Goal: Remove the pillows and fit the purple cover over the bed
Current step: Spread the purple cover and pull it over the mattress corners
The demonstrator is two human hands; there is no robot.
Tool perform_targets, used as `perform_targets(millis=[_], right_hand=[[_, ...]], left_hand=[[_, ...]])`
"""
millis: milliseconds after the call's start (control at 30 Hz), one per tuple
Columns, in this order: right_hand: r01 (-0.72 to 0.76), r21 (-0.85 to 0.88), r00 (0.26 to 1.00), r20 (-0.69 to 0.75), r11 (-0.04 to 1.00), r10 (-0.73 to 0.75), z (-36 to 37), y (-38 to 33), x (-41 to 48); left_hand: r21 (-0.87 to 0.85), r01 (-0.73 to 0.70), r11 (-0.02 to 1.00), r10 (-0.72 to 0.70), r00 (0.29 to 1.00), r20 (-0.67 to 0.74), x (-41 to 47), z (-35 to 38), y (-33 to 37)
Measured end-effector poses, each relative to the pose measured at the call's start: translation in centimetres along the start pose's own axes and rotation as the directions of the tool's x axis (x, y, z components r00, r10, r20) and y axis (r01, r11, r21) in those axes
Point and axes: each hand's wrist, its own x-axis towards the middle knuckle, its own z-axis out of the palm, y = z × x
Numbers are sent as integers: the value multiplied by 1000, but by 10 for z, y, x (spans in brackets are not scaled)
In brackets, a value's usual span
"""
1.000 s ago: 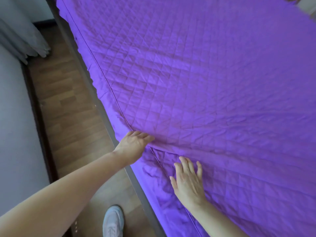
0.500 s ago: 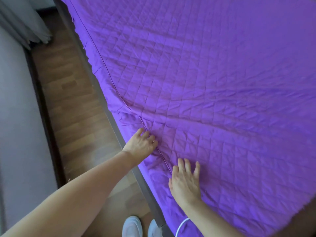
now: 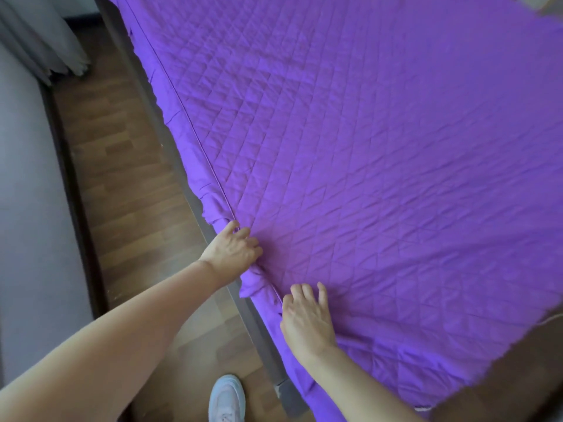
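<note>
**Left hand bunches the cover at the side of the bed**

The left hand has shifted along the piped seam and now clamps a fold of cover there, fingers curled into the cloth; the right hand stays just beside it on the quilted top, fingers apart and lightly bent, holding nothing. The cover lies spread across the bed, its skirt hanging over this side; no pillows show. Probably only tucking and smoothing this edge remains.

Brown wood-plank floor, pale grey wall, dark skirting, grey curtain
</note>
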Motion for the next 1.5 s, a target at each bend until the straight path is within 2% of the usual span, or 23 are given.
perform_targets(millis=[133,200,267,300,400,467,533,700,867,1000,1067,1133,1233,1333,1500], right_hand=[[36,8,999,37,999,-36,-10,2,-10],[77,18,995,65,997,-78,-15,8,-21],[88,48,993,72,995,-92,-19,11,-32],[104,82,993,53,991,-108,-36,23,-47],[96,110,995,-29,989,-94,-45,32,-53],[74,108,996,-53,991,-69,-57,49,-54],[47,78,998,-42,996,-44,-63,60,-54],[34,47,999,-17,998,-33,-75,66,-62],[-19,68,1000,-2,997,19,-88,66,-59],[-14,9,982,188,1000,12,-56,68,-78],[29,-37,956,293,999,-16,-38,67,-97],[43,-68,929,371,997,-15,-25,69,-118],[8,-85,891,454,996,31,-17,65,-139],[-29,-88,897,437,996,65,-6,62,-145],[-6,-14,936,352,1000,10,-1,59,-145]], left_hand=[[-6,80,997,-80,996,-28,-6,-10,12],[-13,150,989,-150,988,23,-11,-19,28],[-93,228,969,-216,969,122,-14,-23,49],[-93,264,960,-250,957,145,-19,-45,67],[-226,300,927,-272,951,146,-25,-48,97],[-231,295,927,-274,955,116,-27,-61,113],[-239,251,938,-242,968,67,-27,-69,121],[-302,298,906,-279,954,106,-25,-82,130],[-291,232,928,-213,972,96,-28,-94,123],[-284,102,953,-45,978,201,-31,-75,139],[-251,34,967,2,990,144,-34,-69,144],[-141,-16,990,32,994,106,-36,-61,150],[-62,7,998,-3,998,69,-41,-47,159],[-16,-7,1000,8,1000,7,-41,-49,163],[-4,-55,998,54,998,-37,-36,-52,174]])
